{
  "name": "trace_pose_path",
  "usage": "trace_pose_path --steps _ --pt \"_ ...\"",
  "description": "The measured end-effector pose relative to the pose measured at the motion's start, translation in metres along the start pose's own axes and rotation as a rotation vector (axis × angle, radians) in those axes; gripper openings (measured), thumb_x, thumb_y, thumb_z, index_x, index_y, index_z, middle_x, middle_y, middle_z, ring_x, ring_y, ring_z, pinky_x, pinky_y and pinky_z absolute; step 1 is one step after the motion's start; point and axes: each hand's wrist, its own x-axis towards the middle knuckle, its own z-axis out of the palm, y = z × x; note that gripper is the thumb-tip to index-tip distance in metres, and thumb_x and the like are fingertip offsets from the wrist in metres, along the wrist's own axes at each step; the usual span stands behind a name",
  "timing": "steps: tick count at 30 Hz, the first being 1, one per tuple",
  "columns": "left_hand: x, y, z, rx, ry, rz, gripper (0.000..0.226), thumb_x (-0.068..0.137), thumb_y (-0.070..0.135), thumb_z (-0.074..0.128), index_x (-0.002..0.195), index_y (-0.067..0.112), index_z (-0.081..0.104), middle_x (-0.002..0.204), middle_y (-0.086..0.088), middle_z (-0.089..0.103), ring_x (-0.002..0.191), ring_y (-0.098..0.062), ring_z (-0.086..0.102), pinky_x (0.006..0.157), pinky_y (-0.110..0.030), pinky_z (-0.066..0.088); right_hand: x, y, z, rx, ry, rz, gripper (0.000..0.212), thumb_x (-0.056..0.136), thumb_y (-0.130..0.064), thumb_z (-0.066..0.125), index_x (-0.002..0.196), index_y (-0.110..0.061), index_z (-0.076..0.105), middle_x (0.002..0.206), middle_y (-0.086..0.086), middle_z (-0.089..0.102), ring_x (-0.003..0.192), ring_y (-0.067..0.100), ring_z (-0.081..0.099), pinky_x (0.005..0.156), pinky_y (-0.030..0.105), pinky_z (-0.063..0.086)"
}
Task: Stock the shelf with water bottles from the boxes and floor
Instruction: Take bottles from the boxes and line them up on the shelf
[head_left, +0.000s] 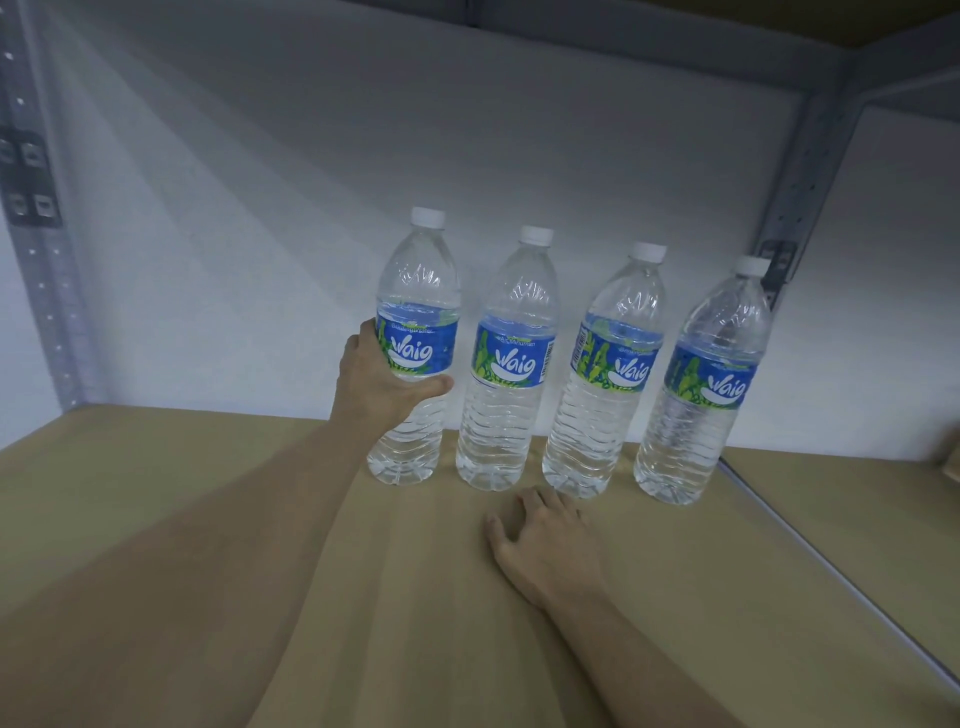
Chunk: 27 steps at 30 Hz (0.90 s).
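Tan shelf board (208, 519) under a white back wall (311, 156), grey metal upright (810, 171) at the corner. Left grip (382, 382) curled round the blue-labelled, white-capped clear plastic water bottle (418, 291), upright on the board. To the right of that grip, three matching bottles (511, 415) standing in a row, slightly apart. Right grip (540, 540) loosely spread, resting on the board just in front of them.

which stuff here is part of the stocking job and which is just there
Job: leftmost water bottle, gripped by left hand; second water bottle; third water bottle; rightmost water bottle; shelf board; right hand, resting on it.
Just there: left upright; right upright; back wall.
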Motion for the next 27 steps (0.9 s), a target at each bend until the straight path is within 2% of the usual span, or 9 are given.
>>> trace_pose_path --steps 3,11,14,17,22,25,27 --pt "-0.002 0.001 0.001 0.004 0.013 -0.008 0.084 0.052 0.039 0.091 0.119 0.017 0.047 0.112 -0.003 0.053 0.094 -0.013 0.049 0.081 -0.027 0.041 -0.001 -0.001 -0.001 -0.008 -0.009 0.005 0.054 0.09 -0.06 0.038 0.126 -0.023 0.056 0.13 -0.008 0.054 0.126 0.015 0.044 0.104 0.033 0.034" --pt "-0.004 0.001 -0.002 -0.024 -0.035 0.003 0.088 0.054 0.036 0.091 0.125 0.016 0.043 0.119 -0.002 0.05 0.098 -0.011 0.046 0.085 -0.025 0.039 0.001 -0.001 0.001 0.013 0.002 0.012 0.054 0.089 -0.06 0.038 0.123 -0.023 0.057 0.128 -0.008 0.055 0.125 0.015 0.045 0.104 0.033 0.035" --pt "-0.002 0.001 -0.005 -0.039 -0.075 -0.001 0.097 0.053 0.039 0.092 0.131 0.018 0.038 0.125 0.0 0.048 0.104 -0.009 0.046 0.091 -0.025 0.04 0.001 -0.001 0.001 0.02 0.006 0.01 0.054 0.09 -0.059 0.039 0.124 -0.022 0.057 0.129 -0.008 0.055 0.125 0.015 0.045 0.104 0.032 0.034" --pt "-0.003 0.0 -0.008 -0.048 -0.127 -0.033 0.113 0.047 0.044 0.093 0.137 0.021 0.03 0.131 0.0 0.045 0.116 -0.013 0.048 0.102 -0.033 0.043 0.0 -0.002 0.0 0.02 0.0 0.012 0.055 0.089 -0.06 0.039 0.125 -0.022 0.057 0.129 -0.008 0.055 0.126 0.014 0.044 0.106 0.033 0.034" --pt "-0.017 -0.002 -0.025 0.068 -0.288 -0.143 0.133 0.052 0.034 0.094 0.152 0.023 0.007 0.145 -0.007 0.031 0.133 -0.023 0.038 0.105 -0.04 0.039 -0.001 -0.003 -0.002 -0.002 -0.011 0.02 0.057 0.091 -0.059 0.041 0.129 -0.019 0.056 0.134 -0.006 0.053 0.129 0.015 0.043 0.107 0.033 0.033" --pt "-0.032 -0.003 -0.042 0.159 -0.325 -0.213 0.123 0.061 0.027 0.091 0.153 0.021 0.009 0.147 -0.01 0.029 0.134 -0.024 0.038 0.101 -0.036 0.038 -0.002 -0.005 -0.005 -0.003 -0.028 0.028 0.058 0.092 -0.058 0.041 0.13 -0.018 0.057 0.134 -0.004 0.054 0.13 0.017 0.044 0.108 0.034 0.034" --pt "-0.047 -0.002 -0.056 0.182 -0.294 -0.226 0.102 0.071 0.026 0.084 0.15 0.019 0.021 0.143 -0.011 0.038 0.128 -0.025 0.045 0.096 -0.032 0.039 -0.004 -0.007 -0.008 0.02 -0.042 0.041 0.057 0.092 -0.057 0.04 0.129 -0.017 0.058 0.133 -0.002 0.055 0.128 0.019 0.045 0.107 0.036 0.036"
